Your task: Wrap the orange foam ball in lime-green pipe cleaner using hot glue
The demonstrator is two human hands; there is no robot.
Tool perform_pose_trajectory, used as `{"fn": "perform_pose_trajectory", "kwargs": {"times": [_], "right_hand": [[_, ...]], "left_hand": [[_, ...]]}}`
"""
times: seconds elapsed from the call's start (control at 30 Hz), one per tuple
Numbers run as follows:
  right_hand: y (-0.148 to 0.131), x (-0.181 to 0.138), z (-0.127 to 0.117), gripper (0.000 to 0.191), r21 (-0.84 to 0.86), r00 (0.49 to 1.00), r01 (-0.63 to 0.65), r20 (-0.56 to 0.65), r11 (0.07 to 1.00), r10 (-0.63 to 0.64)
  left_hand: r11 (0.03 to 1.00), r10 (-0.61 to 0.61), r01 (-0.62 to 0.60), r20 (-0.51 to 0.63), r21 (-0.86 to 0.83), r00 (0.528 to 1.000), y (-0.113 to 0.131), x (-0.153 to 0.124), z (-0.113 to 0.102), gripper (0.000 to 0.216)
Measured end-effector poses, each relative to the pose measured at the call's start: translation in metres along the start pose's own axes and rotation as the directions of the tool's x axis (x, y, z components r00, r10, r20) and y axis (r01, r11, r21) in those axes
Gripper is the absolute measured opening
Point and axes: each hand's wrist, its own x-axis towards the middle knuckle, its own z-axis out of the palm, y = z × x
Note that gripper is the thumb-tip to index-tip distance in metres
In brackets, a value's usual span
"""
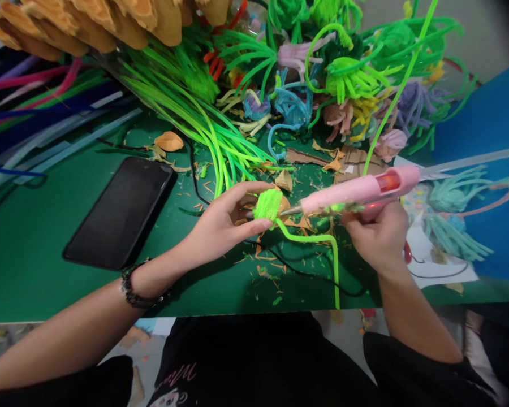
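Nearly level, the glue gun [343, 194] gripped by right fingers [356, 227] points leftward at a green bundle [266, 204] left fingers [251, 229] pinch.

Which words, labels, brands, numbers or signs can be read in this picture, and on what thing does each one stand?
"M": the first letter of pink script on the black shirt; the letters after it are too unclear to read surely.
Phone: dark screen, no text to be read.
Glue gun: no text can be made out.
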Motion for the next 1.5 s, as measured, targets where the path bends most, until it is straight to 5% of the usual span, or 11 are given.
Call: {"fn": "perform_pose_trajectory", "kwargs": {"times": [1.5], "right_hand": [[0.0046,0.0058,0.001,0.03,0.015,0.995,0.054,-0.088,0.998,-0.053]], "left_hand": [[0.985,0.141,-0.145,0.048,0.093,0.989,-0.0077,-0.003,-0.0059,0.045]]}}
